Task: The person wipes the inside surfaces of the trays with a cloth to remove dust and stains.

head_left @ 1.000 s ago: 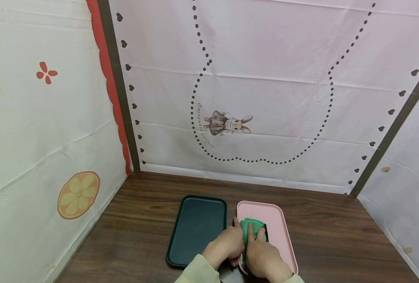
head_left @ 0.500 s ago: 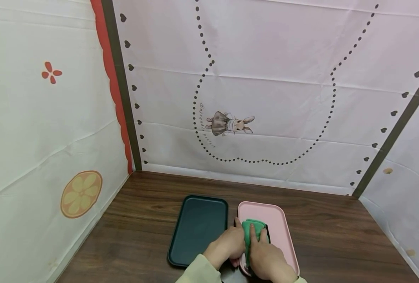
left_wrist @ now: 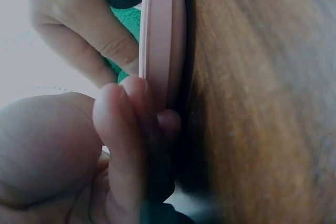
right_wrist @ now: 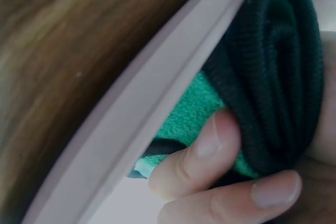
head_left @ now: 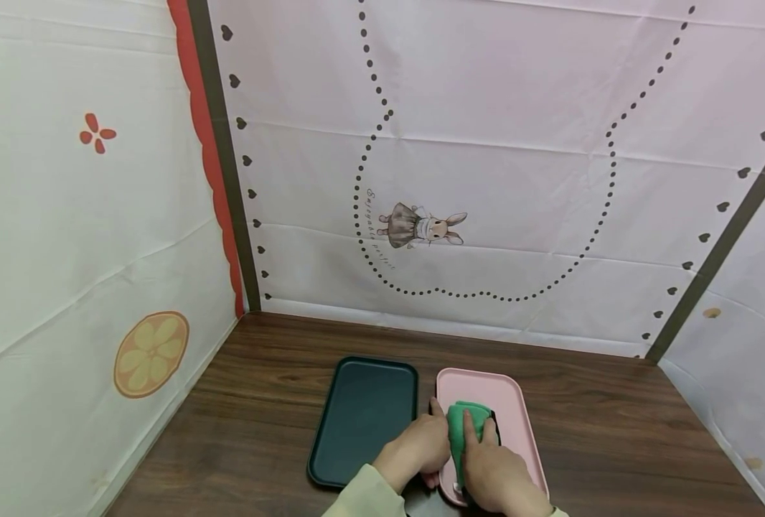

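Observation:
A folded green cloth (head_left: 474, 431) with dark edging lies on the pink tray (head_left: 518, 424). My right hand (head_left: 495, 470) holds the cloth, two fingers stretched over its top in the head view. In the right wrist view other fingers (right_wrist: 215, 145) curl against its folded side, near the tray's pale rim (right_wrist: 131, 98). My left hand (head_left: 418, 445) is at the pink tray's left edge, its index finger pointing forward along the rim. In the left wrist view its curled fingertips (left_wrist: 134, 90) hold the tray's side wall (left_wrist: 157, 30).
A dark green tray (head_left: 366, 424) lies to the left of the pink one on the brown wooden table (head_left: 240, 431). Printed white sheets (head_left: 486, 179) enclose the table's back and sides. A grey surface (head_left: 424, 502) shows between the forearms.
The green cloth and my right hand have shifted slightly right across the pink tray. My left hand stays at the tray's edge. The head view has turned a little.

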`<control>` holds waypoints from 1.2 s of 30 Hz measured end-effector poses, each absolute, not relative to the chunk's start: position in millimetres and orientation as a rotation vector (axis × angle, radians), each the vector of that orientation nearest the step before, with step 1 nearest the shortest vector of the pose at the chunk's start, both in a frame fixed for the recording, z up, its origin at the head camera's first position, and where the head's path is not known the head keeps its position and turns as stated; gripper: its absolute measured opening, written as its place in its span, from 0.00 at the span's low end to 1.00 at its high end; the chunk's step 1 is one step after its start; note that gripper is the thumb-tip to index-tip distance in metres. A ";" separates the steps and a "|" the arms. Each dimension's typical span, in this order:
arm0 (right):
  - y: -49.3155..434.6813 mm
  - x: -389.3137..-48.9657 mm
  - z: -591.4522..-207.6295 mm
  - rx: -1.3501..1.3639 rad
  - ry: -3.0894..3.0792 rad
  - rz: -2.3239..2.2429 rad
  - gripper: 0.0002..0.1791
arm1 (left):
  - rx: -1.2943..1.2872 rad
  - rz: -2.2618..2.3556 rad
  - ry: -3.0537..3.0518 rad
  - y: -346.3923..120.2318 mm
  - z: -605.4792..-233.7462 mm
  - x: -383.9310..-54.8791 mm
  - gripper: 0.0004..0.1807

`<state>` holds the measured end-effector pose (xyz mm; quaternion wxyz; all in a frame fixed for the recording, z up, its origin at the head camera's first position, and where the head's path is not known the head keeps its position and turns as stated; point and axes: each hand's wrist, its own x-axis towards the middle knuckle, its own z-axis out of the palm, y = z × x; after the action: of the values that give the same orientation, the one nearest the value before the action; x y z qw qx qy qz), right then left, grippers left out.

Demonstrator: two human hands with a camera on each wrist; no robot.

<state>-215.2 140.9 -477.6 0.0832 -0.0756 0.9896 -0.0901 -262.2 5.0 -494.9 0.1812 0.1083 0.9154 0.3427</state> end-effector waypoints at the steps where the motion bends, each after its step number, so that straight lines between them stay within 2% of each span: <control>1: 141.9 -215.1 -477.4 -0.223 2.956 -0.272 0.39 | 0.303 0.968 2.586 5.2 -495.1 -262.2 0.40; 36: 170.5 -216.2 -478.6 -0.177 2.978 -0.262 0.38 | 0.305 0.953 2.582 4.2 -493.5 -261.1 0.41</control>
<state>-216.2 170.5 -478.6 0.0735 -0.0590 0.9917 -0.0874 -261.1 4.2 -493.5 0.1853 0.1082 0.9163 0.3382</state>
